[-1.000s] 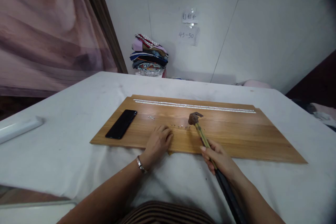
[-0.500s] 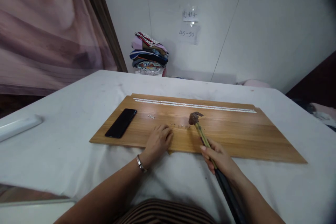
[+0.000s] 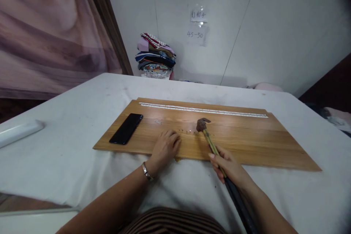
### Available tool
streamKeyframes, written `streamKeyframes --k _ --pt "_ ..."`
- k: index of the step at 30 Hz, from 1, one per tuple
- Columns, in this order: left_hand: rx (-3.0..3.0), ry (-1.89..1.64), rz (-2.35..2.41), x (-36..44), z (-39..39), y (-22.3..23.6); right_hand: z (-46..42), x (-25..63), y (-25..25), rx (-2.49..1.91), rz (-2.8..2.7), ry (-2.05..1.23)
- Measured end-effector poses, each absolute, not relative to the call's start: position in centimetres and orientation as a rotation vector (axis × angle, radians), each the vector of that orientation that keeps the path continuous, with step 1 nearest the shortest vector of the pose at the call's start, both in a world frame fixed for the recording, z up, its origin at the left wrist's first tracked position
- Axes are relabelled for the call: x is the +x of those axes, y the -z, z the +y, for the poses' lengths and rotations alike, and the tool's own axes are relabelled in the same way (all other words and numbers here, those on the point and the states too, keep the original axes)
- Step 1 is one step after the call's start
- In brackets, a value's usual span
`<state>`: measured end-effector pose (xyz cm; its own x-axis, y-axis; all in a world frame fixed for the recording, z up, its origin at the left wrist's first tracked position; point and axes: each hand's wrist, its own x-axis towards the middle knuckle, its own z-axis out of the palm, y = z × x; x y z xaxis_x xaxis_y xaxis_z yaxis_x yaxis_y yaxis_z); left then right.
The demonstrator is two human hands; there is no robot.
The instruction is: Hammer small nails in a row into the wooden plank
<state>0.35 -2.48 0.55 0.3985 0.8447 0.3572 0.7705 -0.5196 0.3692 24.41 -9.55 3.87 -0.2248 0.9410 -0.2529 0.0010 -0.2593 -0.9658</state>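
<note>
A long wooden board (image 3: 246, 142) lies on the white-covered table (image 3: 68, 153). My right hand (image 3: 230, 168) is closed round the handle of a hammer (image 3: 210, 140), whose rusty head rests on the board beside a short row of small nails (image 3: 188, 131). My left hand (image 3: 166, 145), a bracelet at its wrist, rests on the board's near edge with fingers curled down, just left of the nails. Whether it holds anything is hidden. A loose nail (image 3: 158, 121) lies farther left.
A black phone (image 3: 126, 128) lies on the board's left end. A white strip (image 3: 204, 110) runs along the board's far edge. A white bar (image 3: 19, 131) sits at the table's left. Folded clothes (image 3: 155, 56) are stacked by the wall.
The hammer head has shifted slightly left, toward the nail row. My left hand has stayed in place.
</note>
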Motion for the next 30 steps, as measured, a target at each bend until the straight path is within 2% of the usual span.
streamKeyframes --k 30 --pt "2.490 -0.762 1.462 0.42 -2.57 -0.74 -9.47 24.44 -3.84 -1.285 -1.233 -1.599"
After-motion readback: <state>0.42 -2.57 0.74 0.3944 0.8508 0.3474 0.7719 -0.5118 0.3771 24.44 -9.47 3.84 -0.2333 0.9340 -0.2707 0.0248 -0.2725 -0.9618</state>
